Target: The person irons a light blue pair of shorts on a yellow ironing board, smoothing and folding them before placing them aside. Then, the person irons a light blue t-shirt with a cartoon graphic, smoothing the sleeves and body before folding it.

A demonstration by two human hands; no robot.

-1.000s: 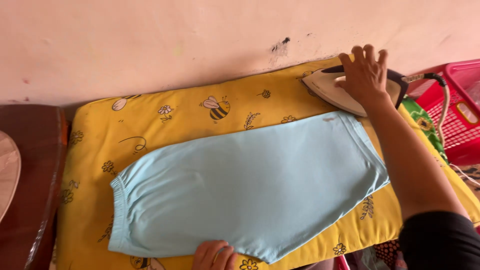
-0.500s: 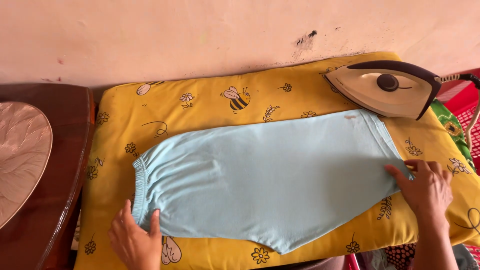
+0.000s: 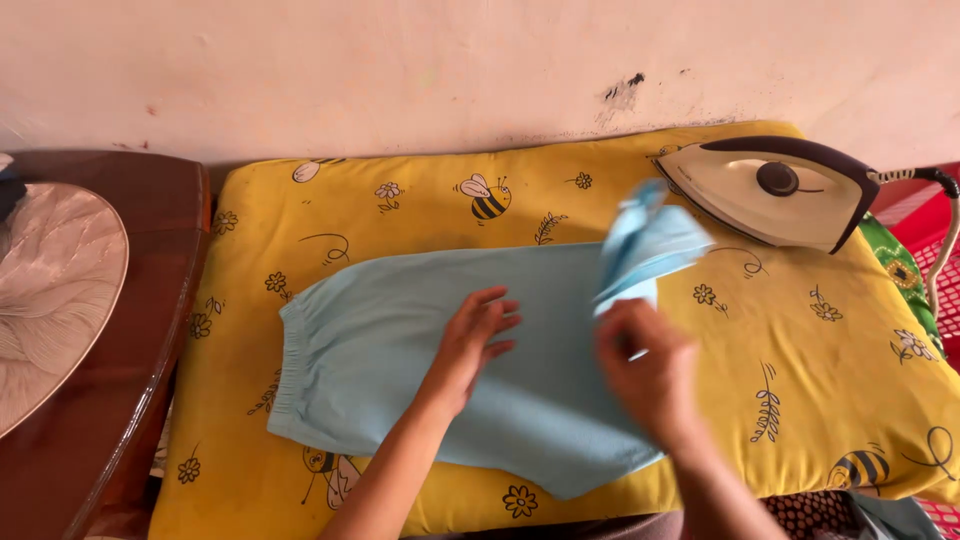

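the left hand (image 3: 470, 345) is lying flat and open on the light blue shorts (image 3: 400, 350); the right hand (image 3: 650, 375) is gripping their lifted end, near the iron (image 3: 775, 195).

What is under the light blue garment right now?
The light blue garment lies on a yellow bee-print pad. The left hand presses flat on it; the right hand lifts one end, folding it over. The pad beneath the cloth is hidden.

This looks like a room in a home, set up for ironing. A yellow padded mat (image 3: 800, 400) printed with bees and flowers fills the middle of the frame, an electric iron (image 3: 770, 195) rests at upper right, a dark wooden table (image 3: 110, 440) stands at left, and a scuffed plaster wall (image 3: 400, 70) runs along the top.
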